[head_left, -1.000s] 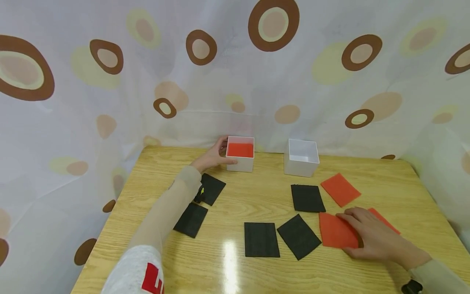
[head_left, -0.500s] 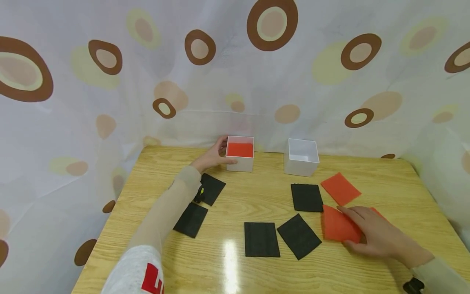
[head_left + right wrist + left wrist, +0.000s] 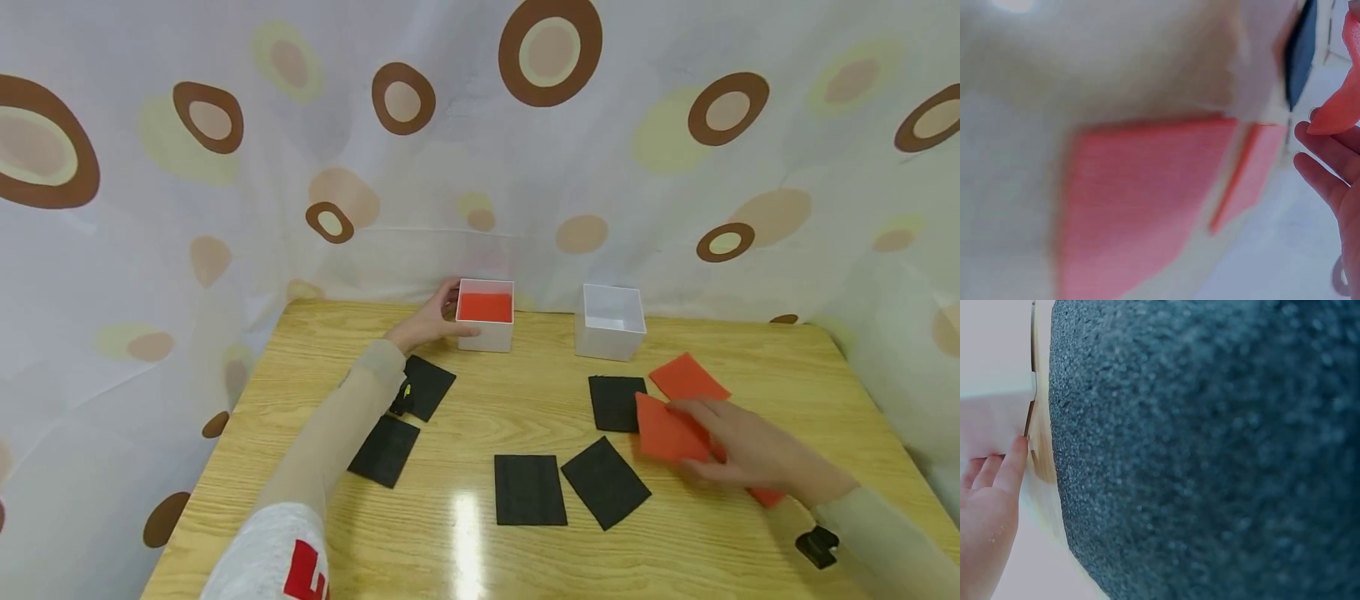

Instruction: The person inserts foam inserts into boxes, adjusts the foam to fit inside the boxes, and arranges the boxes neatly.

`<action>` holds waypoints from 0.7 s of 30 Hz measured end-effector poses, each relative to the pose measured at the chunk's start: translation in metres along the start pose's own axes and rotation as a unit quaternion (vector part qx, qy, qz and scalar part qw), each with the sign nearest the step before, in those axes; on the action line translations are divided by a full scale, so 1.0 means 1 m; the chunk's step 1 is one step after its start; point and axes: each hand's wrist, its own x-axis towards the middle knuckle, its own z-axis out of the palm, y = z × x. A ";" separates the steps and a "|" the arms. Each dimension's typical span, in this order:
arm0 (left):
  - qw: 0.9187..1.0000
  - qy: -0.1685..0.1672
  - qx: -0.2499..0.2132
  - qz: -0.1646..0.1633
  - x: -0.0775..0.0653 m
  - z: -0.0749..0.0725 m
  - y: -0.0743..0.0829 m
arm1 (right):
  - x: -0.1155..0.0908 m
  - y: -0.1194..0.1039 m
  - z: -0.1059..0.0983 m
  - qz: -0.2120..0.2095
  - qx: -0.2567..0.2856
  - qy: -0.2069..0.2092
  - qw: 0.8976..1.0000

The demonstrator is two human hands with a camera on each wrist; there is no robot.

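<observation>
As the right hand [image 3: 750, 446] holds red material [image 3: 671, 431], sleeve lettering [image 3: 302, 568] is unclear.

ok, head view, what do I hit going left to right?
Lower-left black square → left hand → white box with red piece inside → centre black square → second white box → held red square → right hand.

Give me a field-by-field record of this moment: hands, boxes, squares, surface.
left hand: holds the left white box
left box contents: red material
right hand: holds a red square
right white box: open-topped, no hand on it
black squares: five, lying apart
other red squares: two, one partly hidden by the right hand
surface: wooden table
</observation>
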 end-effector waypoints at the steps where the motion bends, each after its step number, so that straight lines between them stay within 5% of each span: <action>1: 1.000 0.001 0.000 -0.002 -0.001 -0.001 0.000 | 0.005 0.000 -0.002 -0.009 0.002 0.005 1.000; 21: 1.000 -0.002 0.003 -0.008 -0.002 -0.003 0.004 | 0.114 -0.011 -0.034 -0.098 0.044 0.023 0.994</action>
